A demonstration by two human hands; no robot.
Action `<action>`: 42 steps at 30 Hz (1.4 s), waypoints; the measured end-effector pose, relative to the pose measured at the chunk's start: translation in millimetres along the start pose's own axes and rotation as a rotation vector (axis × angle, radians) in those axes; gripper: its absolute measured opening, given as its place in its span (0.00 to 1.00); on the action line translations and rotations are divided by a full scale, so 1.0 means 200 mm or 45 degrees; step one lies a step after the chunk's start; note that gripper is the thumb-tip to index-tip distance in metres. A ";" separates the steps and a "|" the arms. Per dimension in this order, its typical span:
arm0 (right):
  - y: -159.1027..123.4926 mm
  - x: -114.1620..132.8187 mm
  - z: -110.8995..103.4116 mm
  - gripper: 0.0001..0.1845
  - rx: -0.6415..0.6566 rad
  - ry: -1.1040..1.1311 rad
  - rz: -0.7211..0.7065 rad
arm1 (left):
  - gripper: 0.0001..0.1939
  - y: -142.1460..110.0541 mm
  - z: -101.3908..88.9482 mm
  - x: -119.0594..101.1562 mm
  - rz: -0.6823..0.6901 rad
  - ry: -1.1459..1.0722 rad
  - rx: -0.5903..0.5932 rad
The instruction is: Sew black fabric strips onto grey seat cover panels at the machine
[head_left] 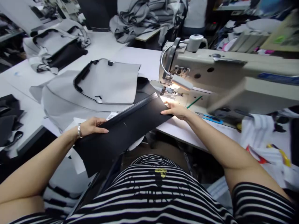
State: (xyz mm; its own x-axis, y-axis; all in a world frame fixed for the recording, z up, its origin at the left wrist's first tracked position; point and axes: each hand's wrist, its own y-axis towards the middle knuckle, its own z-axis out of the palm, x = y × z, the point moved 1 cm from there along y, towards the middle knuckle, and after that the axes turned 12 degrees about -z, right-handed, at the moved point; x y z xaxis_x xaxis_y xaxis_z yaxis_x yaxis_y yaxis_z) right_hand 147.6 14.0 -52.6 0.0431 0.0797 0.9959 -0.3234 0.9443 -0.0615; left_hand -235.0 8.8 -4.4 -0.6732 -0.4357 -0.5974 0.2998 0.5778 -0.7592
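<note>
A black fabric panel [130,127] stretches between both hands, its lower left part hanging over the table's front edge. Along its upper edge runs a dark folded strip, with a white barcode label beside it. My left hand [94,127] pinches the panel's left end, thumb on top and fingers beneath. At the right end my right hand [174,111] grips the panel, thumb above and fingers partly hidden. Just beyond that hand is the lit needle area of a sewing machine [169,90]. Grey sewn pieces with black edging [109,82] lie on the table behind the panel.
Blue-handled scissors [212,119] and a green stick [194,102] lie right of my right hand. A white mug [195,43] stands on the machine. Grey fabric [144,18] is heaped at the back. Striped white cloth [258,130] lies at the right.
</note>
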 end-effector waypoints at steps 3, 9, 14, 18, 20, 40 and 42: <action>0.11 -0.05 0.02 0.20 -0.004 -0.036 -0.040 | 0.19 -0.06 -0.06 0.01 0.027 -0.012 -0.152; 0.27 -0.16 0.01 0.17 -0.261 -0.565 -0.254 | 0.27 -0.02 -0.04 0.05 -0.003 -0.199 -0.307; 0.21 -0.20 0.07 0.17 0.157 -1.596 -0.671 | 0.30 0.14 -0.05 0.04 0.030 0.338 -0.643; 0.24 -0.21 0.10 0.21 0.157 -2.000 -0.707 | 0.25 0.34 -0.10 -0.21 0.453 1.012 -1.094; 0.30 -0.23 0.10 0.23 0.132 -2.012 -0.689 | 0.23 0.49 -0.10 -0.40 0.642 1.172 -0.998; 0.27 -0.32 0.21 0.22 0.005 -1.885 -0.573 | 0.17 1.09 0.19 -1.00 1.056 1.789 -0.706; 0.23 -0.30 0.24 0.20 -0.116 -1.873 -0.480 | 0.16 1.13 0.25 -1.05 1.057 1.874 -0.689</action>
State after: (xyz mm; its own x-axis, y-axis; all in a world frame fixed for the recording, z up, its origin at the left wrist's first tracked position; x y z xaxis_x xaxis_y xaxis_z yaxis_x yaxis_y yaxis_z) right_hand 84.6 37.0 -111.9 -0.8617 -0.4905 0.1298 -0.4491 0.8564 0.2545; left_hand 8.6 195.9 -63.9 -0.5580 0.8076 0.1911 0.8142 0.5772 -0.0622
